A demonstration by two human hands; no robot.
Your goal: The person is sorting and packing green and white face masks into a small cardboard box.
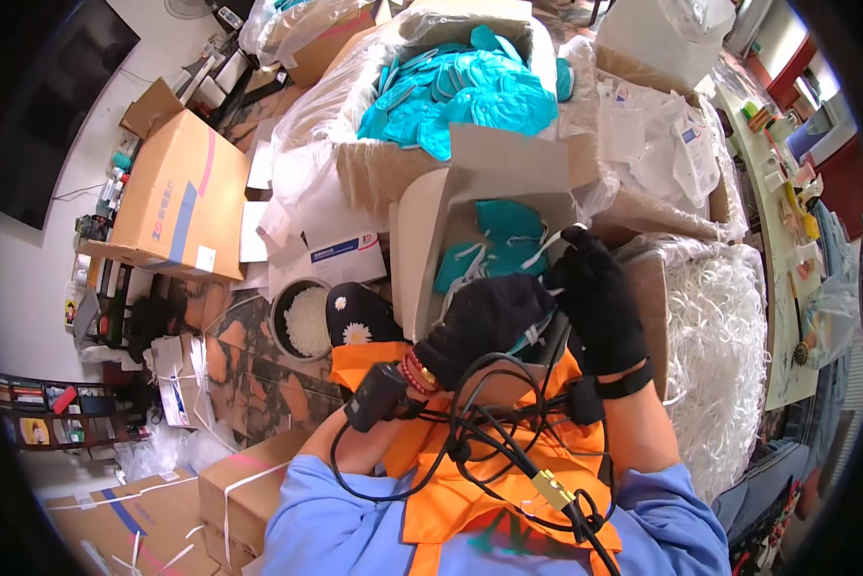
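An open cardboard box (417, 259) with raised flaps stands before me, holding several flat teal face masks (508, 223) with white straps. My left hand (484, 317), in a black glove, curls over the box's near part. A sliver of a teal mask (529, 336) shows beside its fingers, which close on it; most of that mask is hidden under the glove. To its right, my right hand (595, 293), also black-gloved, has its fingers pinched around a white strap (545, 250) that loops above the box.
A large plastic-lined carton (326, 125) heaped with teal masks stands beyond. At right are a carton of white elastic straps (715, 355) and one with clear bags (652, 134). A round bowl (280, 322) of white bits sits left. Black cables (465, 422) hang between my wrists.
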